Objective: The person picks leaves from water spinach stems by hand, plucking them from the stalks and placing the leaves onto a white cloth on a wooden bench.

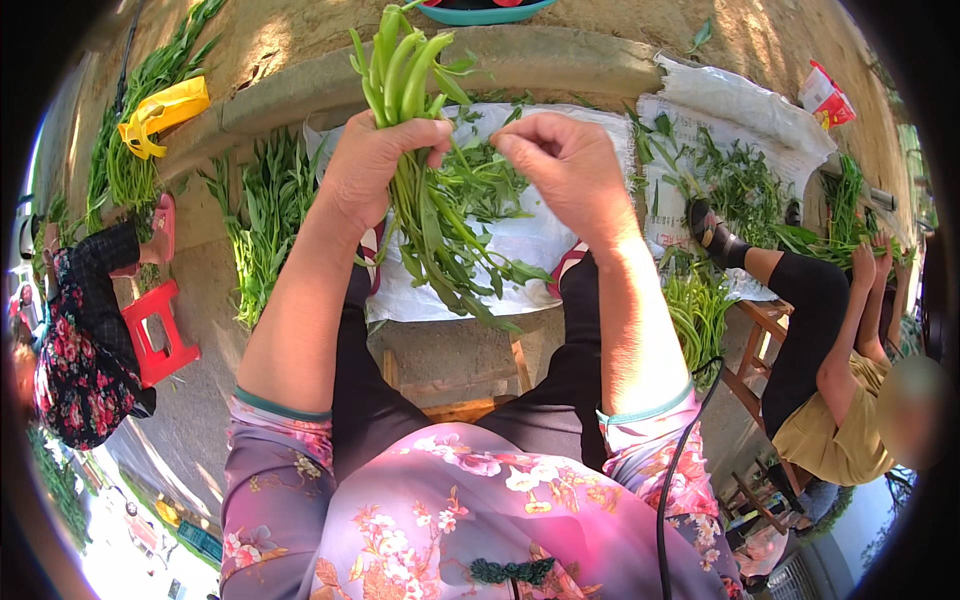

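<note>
My left hand (390, 161) is closed around a bunch of leafy green stems (405, 75), thick pale-green stalks up and leaves hanging down. To its right is my right hand (566, 169), apart from the bunch, with thumb and forefinger brought together; whether anything thin is pinched there cannot be told. Below both hands a white woven sheet (450, 292) lies on the ground between my feet, with loose green leaves (480, 180) on it.
Leafy stems (277, 202) lie left of the sheet, more stalks (697, 307) to the right. A concrete kerb (300, 97) runs behind. A red stool (159, 334) and a seated person (82, 330) are at left; another person (832, 420) sits at right, handling greens.
</note>
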Motion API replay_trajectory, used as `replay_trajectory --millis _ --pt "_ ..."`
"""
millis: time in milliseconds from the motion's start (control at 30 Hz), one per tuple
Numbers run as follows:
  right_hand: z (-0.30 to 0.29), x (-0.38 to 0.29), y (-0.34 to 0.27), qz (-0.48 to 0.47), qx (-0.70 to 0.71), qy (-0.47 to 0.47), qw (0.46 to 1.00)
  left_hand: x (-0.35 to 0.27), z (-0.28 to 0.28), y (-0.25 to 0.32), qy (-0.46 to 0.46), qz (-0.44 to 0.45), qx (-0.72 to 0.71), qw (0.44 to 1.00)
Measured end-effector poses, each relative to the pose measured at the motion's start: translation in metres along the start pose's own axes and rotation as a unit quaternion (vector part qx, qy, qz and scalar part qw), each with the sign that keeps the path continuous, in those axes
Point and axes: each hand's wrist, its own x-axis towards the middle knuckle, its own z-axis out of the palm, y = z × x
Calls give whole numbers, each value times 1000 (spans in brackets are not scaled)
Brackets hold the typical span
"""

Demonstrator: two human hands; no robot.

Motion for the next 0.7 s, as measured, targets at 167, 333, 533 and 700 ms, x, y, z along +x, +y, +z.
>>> replay_trajectory --millis 167,333,533,700 --pt "11 -4 -1 -16 -49 -18 998 0 9 -6 9 0 -14 1000" --pt "13 -8 -7 -35 -46 -16 998 3 15 -11 1 18 -18 1000" --pt "14 -7 -7 -71 -99 24 992 3 21 -12 -11 38 -19 999" --pt "16 -8 -10 -23 -6 30 999 1 25 -15 -6 40 -45 998"
